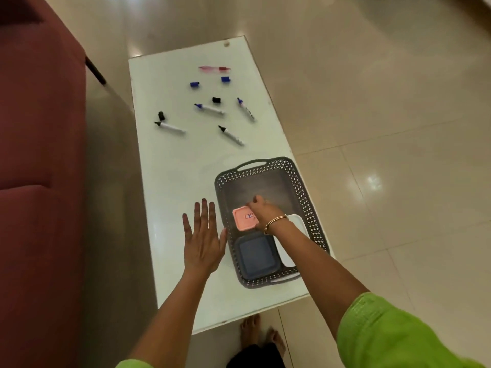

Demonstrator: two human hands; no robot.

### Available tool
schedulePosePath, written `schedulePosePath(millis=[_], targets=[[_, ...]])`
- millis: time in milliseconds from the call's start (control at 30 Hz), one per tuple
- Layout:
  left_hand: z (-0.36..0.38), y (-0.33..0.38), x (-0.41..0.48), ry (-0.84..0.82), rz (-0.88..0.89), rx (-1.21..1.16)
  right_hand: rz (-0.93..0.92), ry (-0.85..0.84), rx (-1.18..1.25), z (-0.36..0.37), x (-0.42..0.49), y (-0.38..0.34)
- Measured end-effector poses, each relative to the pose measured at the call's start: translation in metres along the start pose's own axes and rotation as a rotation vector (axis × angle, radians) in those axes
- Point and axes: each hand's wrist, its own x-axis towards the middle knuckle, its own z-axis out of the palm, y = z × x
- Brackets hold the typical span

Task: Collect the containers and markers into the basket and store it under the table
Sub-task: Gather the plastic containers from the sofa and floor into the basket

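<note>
Now: right hand (261, 209) inside basket (297, 181), fingers curled by pink container (244, 218) (grip unclear) | left hand (203, 239) spread flat, empty, beside basket | blue container (256, 257) near end | markers (231, 135) loose on far worktop (172, 181)

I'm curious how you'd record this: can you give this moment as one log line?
right hand: in basket at pink container | left hand: flat, open | markers: on table
</note>
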Motion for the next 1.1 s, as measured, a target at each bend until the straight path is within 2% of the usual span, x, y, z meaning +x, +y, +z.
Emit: schedulePosePath(millis=[400,467,567,633,867,1100], targets=[[0.004,0.007,0.024,0.039,-0.046,0.027,-0.097,-0.174,-0.102,0.016,0.021,-0.001],[0.001,0.012,0.025,0.045,-0.054,0.020,-0.122,-0.077,-0.109,0.012,0.010,0.001],[-0.007,0.028,0.023,0.046,-0.095,-0.003,-0.233,0.163,-0.180,0.000,-0.016,0.010],[-0.014,0.045,0.019,0.044,-0.145,-0.036,-0.315,0.229,-0.259,-0.009,-0.032,0.019],[-0.034,0.118,0.025,0.067,-0.315,-0.088,-0.442,0.243,-0.331,-0.055,-0.060,0.066],[-0.050,0.235,0.076,0.152,-0.578,-0.196,-0.522,0.202,-0.404,-0.131,-0.067,0.170]])
